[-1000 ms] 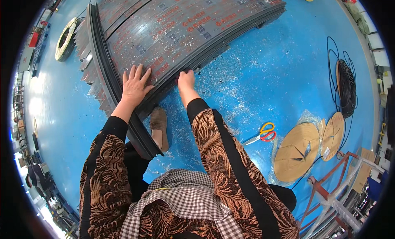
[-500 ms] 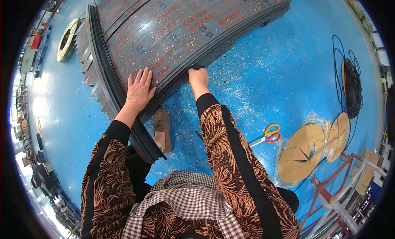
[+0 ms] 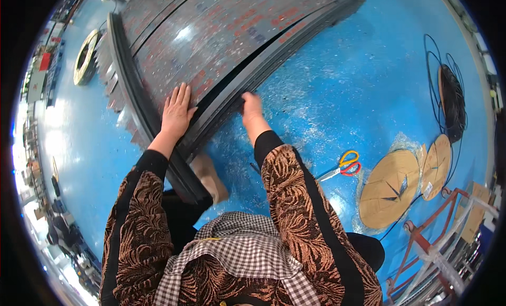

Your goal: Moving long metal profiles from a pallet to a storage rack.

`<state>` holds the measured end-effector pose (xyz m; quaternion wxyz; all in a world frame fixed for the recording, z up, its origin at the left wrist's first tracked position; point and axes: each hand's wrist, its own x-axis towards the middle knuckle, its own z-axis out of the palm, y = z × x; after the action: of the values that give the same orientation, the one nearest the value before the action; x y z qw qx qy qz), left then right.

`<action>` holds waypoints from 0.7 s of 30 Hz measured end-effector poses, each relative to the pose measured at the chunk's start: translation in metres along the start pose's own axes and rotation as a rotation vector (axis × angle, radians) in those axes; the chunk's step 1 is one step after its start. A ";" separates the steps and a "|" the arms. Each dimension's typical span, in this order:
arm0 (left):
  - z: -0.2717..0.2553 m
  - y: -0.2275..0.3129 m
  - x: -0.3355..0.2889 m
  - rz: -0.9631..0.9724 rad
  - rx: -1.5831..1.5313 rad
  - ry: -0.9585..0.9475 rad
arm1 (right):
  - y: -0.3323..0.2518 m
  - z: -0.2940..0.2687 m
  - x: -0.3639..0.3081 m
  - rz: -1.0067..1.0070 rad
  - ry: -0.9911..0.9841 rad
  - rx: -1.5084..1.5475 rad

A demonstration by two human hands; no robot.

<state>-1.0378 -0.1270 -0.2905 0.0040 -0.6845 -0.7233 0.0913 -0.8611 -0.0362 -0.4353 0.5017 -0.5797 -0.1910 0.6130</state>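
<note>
The grey panels (image 3: 211, 58) are touched by the outstretched left fingers (image 3: 181, 97); the right fingers (image 3: 250, 99) are curled, their hold cannot be seen.

hands (image 3: 177, 116): 2 | scissors (image 3: 341, 169): 1 pair | cardboard discs (image 3: 388, 179): 2 | black coil (image 3: 451, 103): 1 | shoe (image 3: 209, 180): 1
</note>
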 end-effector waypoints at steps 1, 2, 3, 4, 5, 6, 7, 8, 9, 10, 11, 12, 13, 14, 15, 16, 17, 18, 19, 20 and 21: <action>-0.003 0.002 0.004 -0.007 -0.023 -0.001 | 0.006 -0.003 0.000 -0.024 -0.017 -0.050; -0.004 0.002 0.010 0.011 -0.027 0.016 | 0.011 -0.007 0.000 -0.051 -0.032 -0.103; -0.004 0.001 0.015 0.010 -0.014 0.034 | 0.012 -0.010 0.007 -0.079 -0.043 -0.158; -0.001 0.001 0.010 -0.002 -0.003 0.035 | 0.012 -0.015 0.008 -0.088 -0.058 -0.223; 0.002 0.004 0.008 -0.013 0.006 0.036 | 0.010 -0.021 0.012 -0.098 -0.072 -0.290; 0.006 0.009 0.009 -0.023 0.013 0.037 | 0.007 -0.029 0.017 -0.108 -0.085 -0.359; 0.006 0.008 0.008 -0.029 0.018 0.032 | 0.004 -0.030 0.011 -0.102 -0.091 -0.358; 0.006 0.008 0.008 -0.037 0.040 0.025 | 0.000 -0.034 0.006 -0.118 -0.090 -0.390; 0.004 0.005 0.008 -0.049 0.067 0.019 | -0.008 -0.033 -0.002 -0.133 -0.095 -0.418; 0.002 0.004 0.009 -0.052 0.087 0.013 | -0.014 -0.037 -0.006 -0.152 -0.089 -0.448; 0.001 0.003 0.009 -0.055 0.109 0.008 | -0.019 -0.038 -0.011 -0.169 -0.084 -0.478; 0.001 0.008 0.014 -0.046 0.101 0.012 | -0.022 -0.046 -0.008 -0.220 -0.024 -0.495; 0.000 0.013 0.018 -0.047 0.105 0.009 | -0.023 -0.052 -0.005 -0.270 0.035 -0.511; 0.000 0.014 0.019 -0.054 0.116 0.001 | -0.025 -0.058 -0.005 -0.268 0.038 -0.511; 0.000 0.016 0.020 -0.062 0.127 -0.008 | -0.027 -0.066 -0.004 -0.322 0.087 -0.541; 0.001 0.016 0.021 -0.071 0.138 -0.017 | -0.029 -0.074 -0.003 -0.376 0.134 -0.571; 0.002 0.014 0.020 -0.076 0.139 -0.022 | -0.032 -0.081 -0.006 -0.345 0.122 -0.573; 0.004 0.011 0.018 -0.073 0.153 -0.011 | -0.035 -0.088 -0.009 -0.314 0.110 -0.576; 0.004 0.012 0.019 -0.068 0.162 0.003 | -0.036 -0.098 -0.008 -0.315 0.107 -0.580; 0.005 0.012 0.018 -0.064 0.171 0.017 | -0.036 -0.106 -0.008 -0.294 0.149 -0.504; 0.005 0.011 0.017 -0.060 0.181 0.031 | -0.037 -0.113 -0.008 -0.273 0.189 -0.427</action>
<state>-1.0285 -0.1102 -0.2988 0.0799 -0.6606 -0.7322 0.1454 -0.7463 -0.0663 -0.4303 0.4617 -0.6959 -0.3450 0.4284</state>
